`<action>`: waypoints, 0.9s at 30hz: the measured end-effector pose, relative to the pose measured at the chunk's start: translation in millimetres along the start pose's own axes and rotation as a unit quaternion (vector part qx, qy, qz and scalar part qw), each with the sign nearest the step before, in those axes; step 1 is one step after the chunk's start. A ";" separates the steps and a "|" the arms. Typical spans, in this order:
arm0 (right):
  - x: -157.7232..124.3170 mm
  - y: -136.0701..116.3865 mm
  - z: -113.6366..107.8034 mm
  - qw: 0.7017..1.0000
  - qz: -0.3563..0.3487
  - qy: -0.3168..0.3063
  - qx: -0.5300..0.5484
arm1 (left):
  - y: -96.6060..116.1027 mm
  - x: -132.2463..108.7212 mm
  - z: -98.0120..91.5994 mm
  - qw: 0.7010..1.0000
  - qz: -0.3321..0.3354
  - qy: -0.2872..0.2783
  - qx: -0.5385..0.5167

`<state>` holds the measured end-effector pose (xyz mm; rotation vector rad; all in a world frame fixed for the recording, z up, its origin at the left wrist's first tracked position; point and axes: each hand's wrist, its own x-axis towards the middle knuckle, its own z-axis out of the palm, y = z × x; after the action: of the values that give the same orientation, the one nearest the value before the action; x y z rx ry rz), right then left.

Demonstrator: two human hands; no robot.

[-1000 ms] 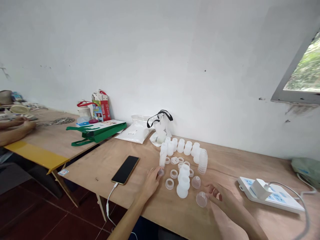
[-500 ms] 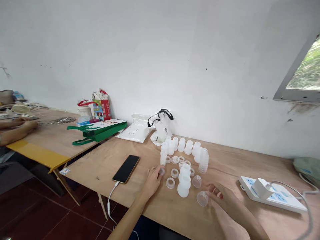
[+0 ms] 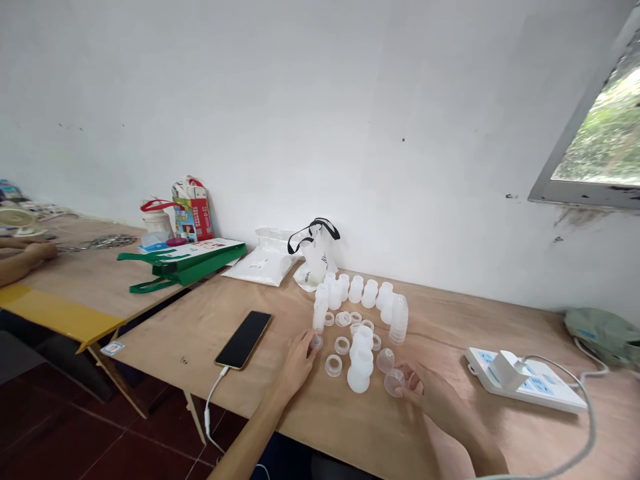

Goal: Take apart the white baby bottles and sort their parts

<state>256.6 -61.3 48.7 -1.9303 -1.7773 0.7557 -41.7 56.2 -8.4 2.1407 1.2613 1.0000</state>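
Note:
My left hand (image 3: 299,360) rests on the table with its fingers closed at the side of a small clear cap (image 3: 317,341), below a stack of clear caps (image 3: 319,317). The fingers of my right hand (image 3: 416,385) pinch the edge of a clear domed cap (image 3: 395,383), close beside another clear dome (image 3: 385,360). Between my hands stand several frosted white bottles (image 3: 359,373) in a short row. Loose translucent rings (image 3: 333,365) lie around them. More frosted bottles (image 3: 356,290) form a line behind, ending at a taller stack of clear domes (image 3: 399,320).
A phone (image 3: 244,340) on a cable lies to the left. A power strip (image 3: 525,380) with a charger is at right, near a green cloth item (image 3: 603,335). White bags (image 3: 263,259) lean by the wall. A person's arm (image 3: 25,260) is at the far-left table.
My right hand has closed on the clear domed cap and shifted it slightly away from me, toward the other dome. My left hand stays in place. The view has turned slightly right.

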 end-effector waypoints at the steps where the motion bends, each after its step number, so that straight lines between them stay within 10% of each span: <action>1: 0.3 1.5 0.1 1.000 -0.002 0.006 0.000 | -0.1 0.1 -0.1 1.000 0.005 0.002 -0.004; 7: -2.0 -5.7 4.2 0.996 -0.022 0.067 -0.057 | 2.6 0.5 0.6 0.999 0.015 0.036 -0.023; 12: -12.1 -32.3 26.6 0.990 -0.100 -0.060 -0.076 | 13.0 0.7 -4.5 0.995 0.035 0.087 -0.016; 16: -13.3 -47.4 54.6 0.980 -0.142 -0.101 -0.094 | 16.3 -2.0 -15.2 1.000 0.017 -0.006 0.025; 27: 4.1 -58.4 131.9 0.937 -0.209 0.101 -0.259 | -1.5 -2.0 -40.7 0.981 -0.057 -0.184 -0.032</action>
<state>127.9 -59.5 -16.7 -1.7285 -2.2974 -0.0682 -74.7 56.1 15.5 2.0593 1.1363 0.5540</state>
